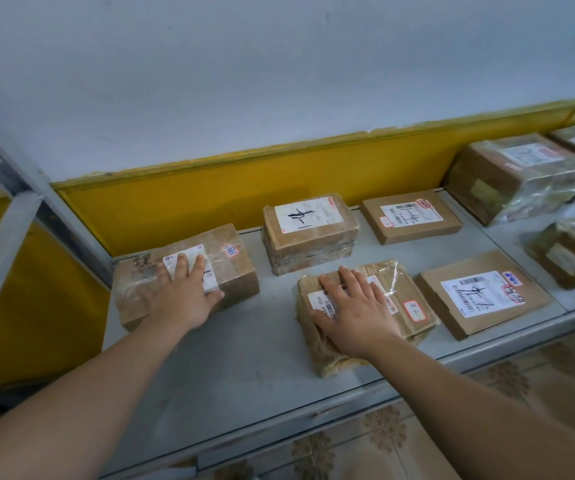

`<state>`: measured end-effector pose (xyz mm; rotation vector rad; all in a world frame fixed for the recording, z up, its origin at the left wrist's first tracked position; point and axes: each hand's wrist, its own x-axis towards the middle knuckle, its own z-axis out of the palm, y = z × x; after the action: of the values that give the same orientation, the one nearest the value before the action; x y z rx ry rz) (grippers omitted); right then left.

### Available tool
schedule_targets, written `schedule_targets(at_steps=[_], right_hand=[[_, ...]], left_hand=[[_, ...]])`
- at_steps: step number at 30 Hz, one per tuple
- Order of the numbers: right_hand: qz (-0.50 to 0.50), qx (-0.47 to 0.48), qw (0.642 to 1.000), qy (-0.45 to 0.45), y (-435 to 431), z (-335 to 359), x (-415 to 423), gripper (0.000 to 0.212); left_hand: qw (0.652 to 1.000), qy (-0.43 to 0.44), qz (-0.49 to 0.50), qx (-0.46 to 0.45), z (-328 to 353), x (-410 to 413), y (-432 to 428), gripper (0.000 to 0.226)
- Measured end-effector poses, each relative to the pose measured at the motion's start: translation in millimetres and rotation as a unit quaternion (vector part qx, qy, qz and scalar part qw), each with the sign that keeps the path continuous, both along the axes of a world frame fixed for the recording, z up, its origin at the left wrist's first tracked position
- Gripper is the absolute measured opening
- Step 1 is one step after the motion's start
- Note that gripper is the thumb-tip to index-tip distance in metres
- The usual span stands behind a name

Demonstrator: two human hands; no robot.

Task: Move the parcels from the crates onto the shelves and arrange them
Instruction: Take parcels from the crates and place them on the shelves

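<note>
Where parcels crowd, a post flanks.

8 cardboard parcels, 2 hands, 1 shelf

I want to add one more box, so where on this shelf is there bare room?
The widest bare patch is at the front left of the shelf, bordered by the left box, the crumpled parcel and the front edge. A smaller gap lies between the flat rear parcel and the flat front parcel. The right end is crowded with wrapped boxes.
</note>
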<state>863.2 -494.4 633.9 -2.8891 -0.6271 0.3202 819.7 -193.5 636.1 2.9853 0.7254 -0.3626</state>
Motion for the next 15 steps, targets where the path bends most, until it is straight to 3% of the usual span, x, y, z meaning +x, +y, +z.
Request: schedule_targets(at_steps=[7,15], right_hand=[[-0.002,0.004,1.000,-0.013,-0.9,-1.0,-0.5,0.076],[-0.008,0.004,1.000,-0.008,-1.3,-0.1,-0.4,0.071]], left_hand=[[0.999,-0.024,-0.027,-0.012,-14.6,10.7,20.3,0.098],[0.999,-0.032,-0.035,-0.004,-14.7,32.3,28.2,0.097]])
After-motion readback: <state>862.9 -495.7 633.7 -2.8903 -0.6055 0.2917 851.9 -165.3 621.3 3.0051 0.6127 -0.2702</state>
